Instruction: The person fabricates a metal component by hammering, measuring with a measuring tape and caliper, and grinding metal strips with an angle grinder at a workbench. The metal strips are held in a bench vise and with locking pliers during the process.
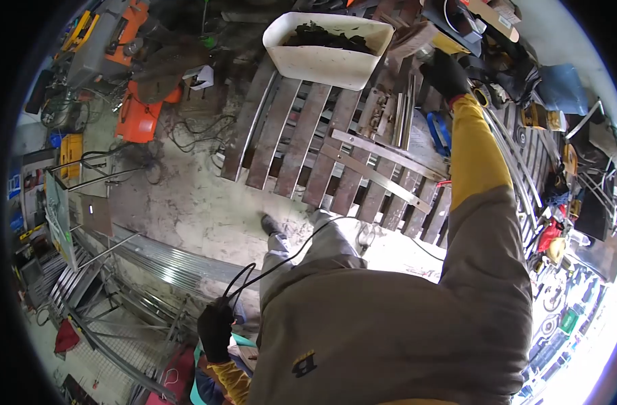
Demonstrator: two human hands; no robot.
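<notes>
Left hand (pixel 216 331), in a black glove, hangs low at the person's side in the head view, closed around a black cable (pixel 313 231). The cable's long axis runs from that fist up and to the right, across the trouser leg towards the slatted steel counter (pixel 288 135). Right hand (pixel 445 73), also gloved in black, is stretched out at the end of a yellow sleeve over the clutter at the counter's far right edge. Whether it grips anything there cannot be told. Flat steel bars (pixel 376 175) lie diagonally across the slats, well apart from either hand. A white tub (pixel 325 64) of dark scraps sits on the counter's far end, near the right hand.
</notes>
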